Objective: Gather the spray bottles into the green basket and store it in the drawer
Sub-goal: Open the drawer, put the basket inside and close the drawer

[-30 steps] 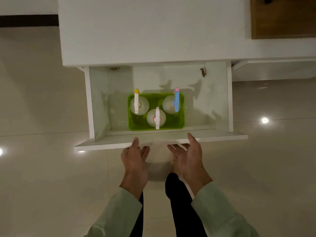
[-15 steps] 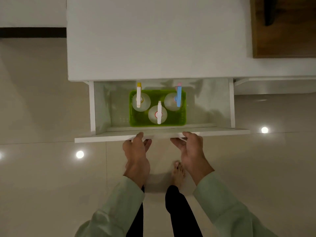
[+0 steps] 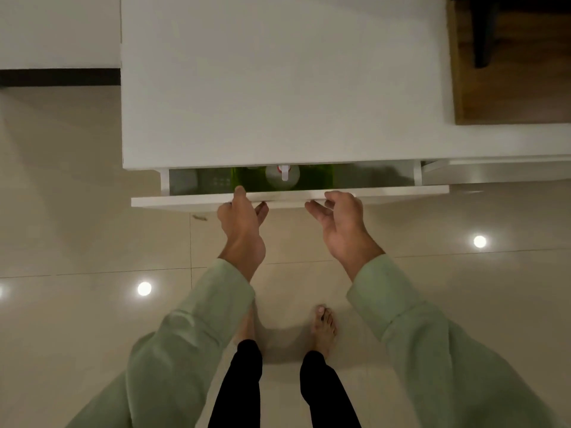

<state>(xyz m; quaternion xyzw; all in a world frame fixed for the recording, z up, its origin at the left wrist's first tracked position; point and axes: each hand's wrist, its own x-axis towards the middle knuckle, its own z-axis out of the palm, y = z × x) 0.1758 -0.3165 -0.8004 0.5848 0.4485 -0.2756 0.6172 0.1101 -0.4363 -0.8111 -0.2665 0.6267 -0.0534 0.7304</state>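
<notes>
The white drawer (image 3: 401,193) is pushed almost fully under the white cabinet top (image 3: 278,88), leaving only a narrow gap. Through the gap I see a strip of the green basket (image 3: 315,178) and one spray bottle (image 3: 282,177) with a white nozzle; the other bottles are hidden under the top. My left hand (image 3: 241,223) holds the drawer front, with the thumb over its top edge and the fingers beneath. My right hand (image 3: 343,227) has its fingers loosely curled and apart, the tips against the front edge.
Glossy beige floor tiles (image 3: 92,242) with light reflections lie all around. My bare feet (image 3: 323,329) stand below the drawer. A wooden surface (image 3: 509,88) with a dark object is at the top right. A dark baseboard (image 3: 58,77) runs at the left.
The drawer has slid inward under the cabinet top, hiding most of the basket and two bottles. Both hands moved forward with the drawer front, and the right hand's grip has loosened.
</notes>
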